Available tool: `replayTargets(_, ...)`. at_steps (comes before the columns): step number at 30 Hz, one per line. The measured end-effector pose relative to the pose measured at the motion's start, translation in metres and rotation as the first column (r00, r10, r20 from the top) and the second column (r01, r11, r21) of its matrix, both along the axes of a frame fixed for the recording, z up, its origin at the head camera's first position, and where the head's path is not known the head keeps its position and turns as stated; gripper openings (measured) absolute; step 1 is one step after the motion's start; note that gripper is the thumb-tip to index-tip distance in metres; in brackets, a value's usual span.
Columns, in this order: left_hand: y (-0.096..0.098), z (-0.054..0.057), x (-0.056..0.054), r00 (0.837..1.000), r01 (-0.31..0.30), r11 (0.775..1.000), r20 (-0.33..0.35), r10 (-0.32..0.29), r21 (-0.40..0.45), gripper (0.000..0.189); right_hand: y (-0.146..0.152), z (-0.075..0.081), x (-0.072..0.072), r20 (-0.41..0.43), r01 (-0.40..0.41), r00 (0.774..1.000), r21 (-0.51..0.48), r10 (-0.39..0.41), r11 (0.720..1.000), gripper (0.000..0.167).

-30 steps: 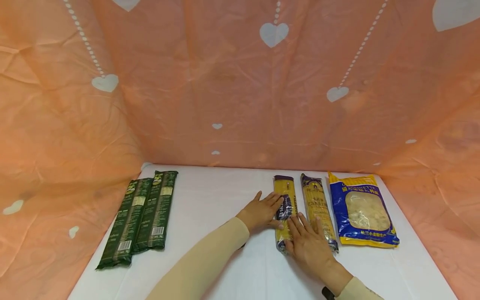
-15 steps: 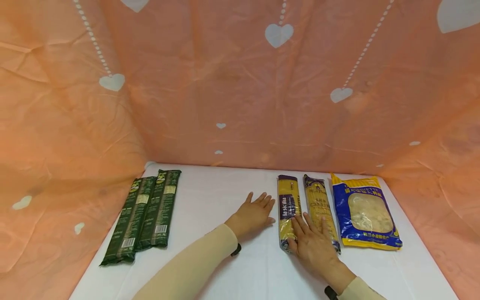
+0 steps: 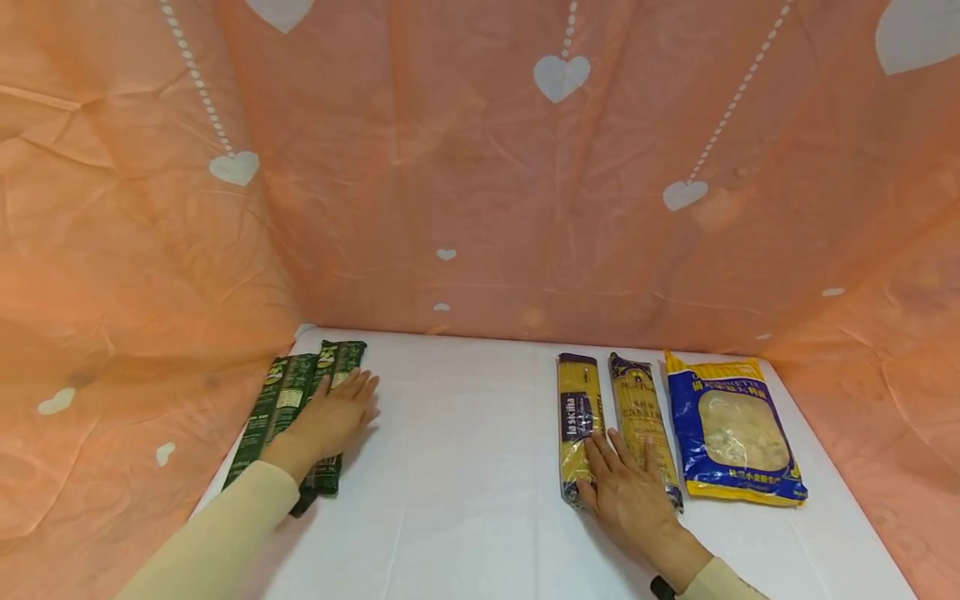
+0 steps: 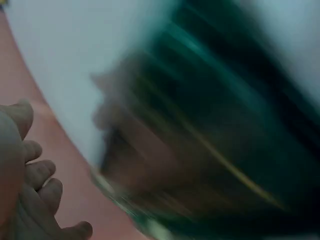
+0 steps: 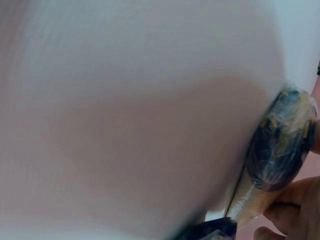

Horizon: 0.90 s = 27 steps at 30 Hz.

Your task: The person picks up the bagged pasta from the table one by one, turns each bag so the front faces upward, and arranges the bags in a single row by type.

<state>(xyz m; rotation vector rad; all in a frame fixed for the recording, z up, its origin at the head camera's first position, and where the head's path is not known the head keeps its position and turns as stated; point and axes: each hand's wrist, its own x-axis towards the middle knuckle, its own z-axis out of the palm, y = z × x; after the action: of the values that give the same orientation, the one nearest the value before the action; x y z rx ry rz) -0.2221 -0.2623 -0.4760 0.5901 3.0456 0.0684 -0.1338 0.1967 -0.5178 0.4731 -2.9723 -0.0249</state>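
Note:
My left hand [image 3: 333,421] is over two long dark green packets in the head view, its fingers straight. It partly covers the right green packet [image 3: 352,354]; the left green packet [image 3: 258,417] lies beside it. In the left wrist view the hand [image 4: 32,185] appears apart from a blurred green packet [image 4: 215,125]. My right hand [image 3: 630,500] rests with spread, straight fingers on a yellow spaghetti packet [image 3: 577,375] and the lower part of a second spaghetti packet [image 3: 637,396]. The right wrist view shows one packet's dark wrapped end [image 5: 280,145] near the fingers.
A blue and yellow bag [image 3: 738,429] with a clear window lies right of the spaghetti packets. White cloth covers the table [image 3: 457,450], with a wide gap between the two groups of packets. A peach heart-patterned sheet [image 3: 465,183] encloses the back and sides.
My left hand has left the yellow spaghetti packet and swung left across the table to the green packets. My right hand has stayed almost in place.

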Motion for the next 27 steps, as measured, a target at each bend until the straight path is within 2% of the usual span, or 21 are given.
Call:
replayTargets(3, -0.041, -0.001, 0.010, 0.997, -0.070, 0.997, 0.026, 0.071, -0.017, 0.065, 0.000, 0.000, 0.000, 0.004, 0.001, 1.000, 0.001, -0.001, 1.000, 0.062)
replayTargets(6, -0.069, -0.003, 0.019, 0.993, -0.103, 0.994, 0.060, 0.105, -0.033, 0.071, -0.001, -0.001, 0.000, 0.005, 0.004, 1.000, -0.005, -0.003, 1.000, 0.062)
replayTargets(9, -0.082, -0.006, 0.023, 0.990, -0.106, 0.994, 0.089, 0.107, -0.024, 0.078, -0.001, -0.001, -0.001, 0.007, 0.009, 1.000, -0.013, -0.009, 1.000, 0.062)
replayTargets(12, -0.082, -0.009, 0.021, 0.988, -0.106, 0.994, 0.113, 0.107, -0.016, 0.083, -0.001, -0.002, -0.001, 0.006, 0.013, 1.000, -0.017, -0.013, 1.000, 0.062)
replayTargets(16, -0.068, -0.012, 0.016, 0.983, -0.121, 0.992, 0.133, 0.126, -0.041, 0.088, -0.002, -0.003, -0.001, 0.001, 0.018, 1.000, -0.024, -0.018, 1.000, 0.062)
replayTargets(20, -0.035, -0.019, 0.014, 0.982, -0.129, 0.990, 0.131, 0.137, -0.063, 0.091, -0.002, -0.004, -0.001, -0.009, 0.012, 1.000, -0.036, -0.013, 0.999, 0.062)
replayTargets(23, -0.004, -0.022, 0.013, 0.982, -0.110, 0.993, 0.146, 0.116, -0.049, 0.092, -0.002, -0.003, -0.001, -0.015, 0.008, 1.000, -0.042, -0.008, 0.999, 0.062)
replayTargets(27, 0.037, -0.027, 0.013, 0.985, -0.045, 0.999, 0.164, 0.047, -0.020, 0.092, -0.002, -0.003, 0.000, -0.014, 0.010, 1.000, -0.044, -0.010, 0.999, 0.062)
